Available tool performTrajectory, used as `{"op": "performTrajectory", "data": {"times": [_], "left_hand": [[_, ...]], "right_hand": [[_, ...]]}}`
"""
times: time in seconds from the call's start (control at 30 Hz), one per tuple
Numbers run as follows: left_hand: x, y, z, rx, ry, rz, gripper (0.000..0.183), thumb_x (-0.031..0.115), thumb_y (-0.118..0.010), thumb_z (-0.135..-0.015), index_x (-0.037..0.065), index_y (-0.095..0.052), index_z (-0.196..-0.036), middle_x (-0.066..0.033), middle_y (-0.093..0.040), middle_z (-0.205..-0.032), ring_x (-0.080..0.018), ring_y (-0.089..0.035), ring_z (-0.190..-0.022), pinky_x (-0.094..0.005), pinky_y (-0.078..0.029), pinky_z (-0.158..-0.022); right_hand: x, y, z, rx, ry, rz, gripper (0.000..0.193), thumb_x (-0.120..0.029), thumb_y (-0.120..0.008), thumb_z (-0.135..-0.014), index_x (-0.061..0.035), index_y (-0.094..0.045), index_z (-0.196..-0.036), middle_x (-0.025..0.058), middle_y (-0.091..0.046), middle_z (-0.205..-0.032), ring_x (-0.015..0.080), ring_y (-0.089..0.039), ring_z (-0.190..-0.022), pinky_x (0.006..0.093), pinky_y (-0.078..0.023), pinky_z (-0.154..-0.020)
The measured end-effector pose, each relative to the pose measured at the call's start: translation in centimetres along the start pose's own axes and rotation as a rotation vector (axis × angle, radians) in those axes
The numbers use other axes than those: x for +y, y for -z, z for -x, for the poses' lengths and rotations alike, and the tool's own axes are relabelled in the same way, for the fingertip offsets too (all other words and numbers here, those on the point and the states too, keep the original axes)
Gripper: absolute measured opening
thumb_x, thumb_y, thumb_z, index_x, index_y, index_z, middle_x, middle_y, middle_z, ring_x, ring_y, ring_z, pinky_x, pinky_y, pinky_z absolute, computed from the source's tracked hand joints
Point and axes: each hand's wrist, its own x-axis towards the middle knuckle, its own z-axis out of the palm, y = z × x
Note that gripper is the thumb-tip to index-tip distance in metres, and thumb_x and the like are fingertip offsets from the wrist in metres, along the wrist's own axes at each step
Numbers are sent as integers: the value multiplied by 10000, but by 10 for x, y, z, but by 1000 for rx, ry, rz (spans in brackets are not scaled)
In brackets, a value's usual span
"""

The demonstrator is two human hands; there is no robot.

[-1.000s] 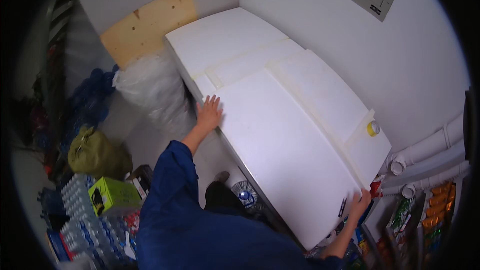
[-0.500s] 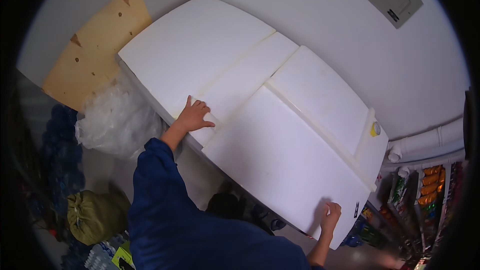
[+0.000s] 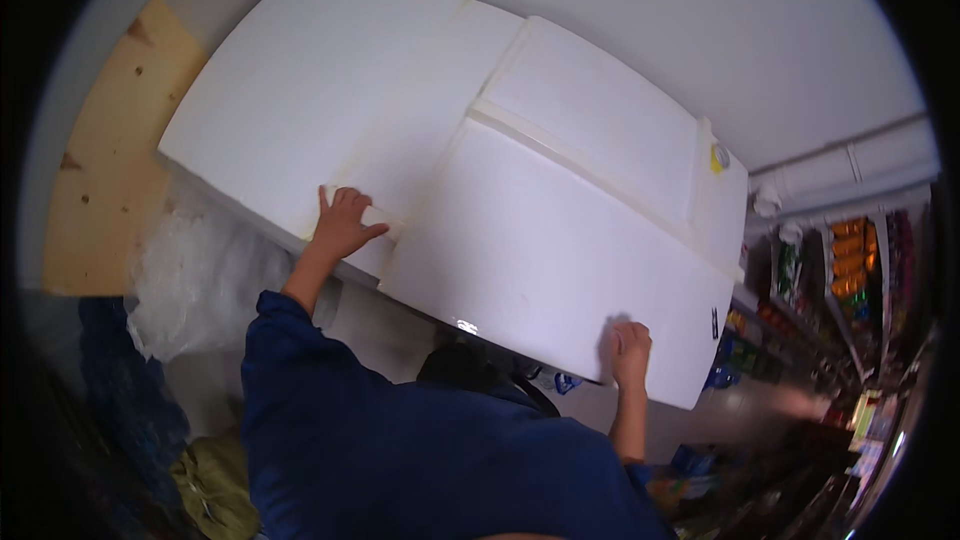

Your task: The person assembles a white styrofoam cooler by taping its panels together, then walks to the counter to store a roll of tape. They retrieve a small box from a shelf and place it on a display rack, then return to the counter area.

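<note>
Large white foam-like boards (image 3: 545, 230) lie side by side across a long raised surface, with pale seams between them. A narrow white strip (image 3: 510, 127) runs on top along one join. My left hand (image 3: 342, 228) rests on the near edge, fingers spread, thumb by a small white piece (image 3: 385, 225) at a seam. Near the right end, my right hand (image 3: 630, 350) has its fingers curled in at the board's surface; whatever they hold, if anything, is hidden. At the far right corner sits a small round yellow-and-grey item (image 3: 720, 157), perhaps a tape roll.
A wooden board (image 3: 110, 160) leans at the left wall, beside crumpled clear plastic (image 3: 205, 270). An olive sack (image 3: 220, 485) lies lower left. Shelves of packaged goods (image 3: 850, 260) stand at the right, below a white pipe (image 3: 840, 170).
The view has shifted, so the boards and both hands sit further left, and the right hand higher. Both hands keep about the same places on the boards.
</note>
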Motion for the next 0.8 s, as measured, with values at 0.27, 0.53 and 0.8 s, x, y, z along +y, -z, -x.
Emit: {"op": "performTrajectory", "data": {"times": [0.27, 0.53, 0.8], "left_hand": [[100, 17, -60, 83, -193, -57, 856, 517, -572, -835, 83, -192, -1469, -94, -167, -1539, -270, -98, -1432, -662, -53, -1067], [228, -73, -102, -37, -487, -40, 788, 512, -526, -868, 79, -233, -1458, -88, -182, -1537, -260, -141, -1425, -658, -78, -1064], [251, -92, -85, 22, -490, -106, 724, 438, -511, -891, 81, -236, -1458, -91, -206, -1531, -278, -158, -1421, -654, -81, -1064]], "right_hand": [[-4, -21, 19, 185, -100, -55, 284, -76, -651, -753, -74, -638, -1037, 151, -565, -1123, 343, -514, -1080, 457, -406, -902], [-2, -60, 41, 38, -285, 101, 578, -278, -564, -889, -45, -377, -1384, 177, -258, -1490, 332, -239, -1383, 556, -149, -1106], [0, -53, 39, 44, -250, 97, 547, -283, -532, -902, -59, -396, -1382, 163, -274, -1487, 319, -244, -1383, 549, -152, -1107]]}}
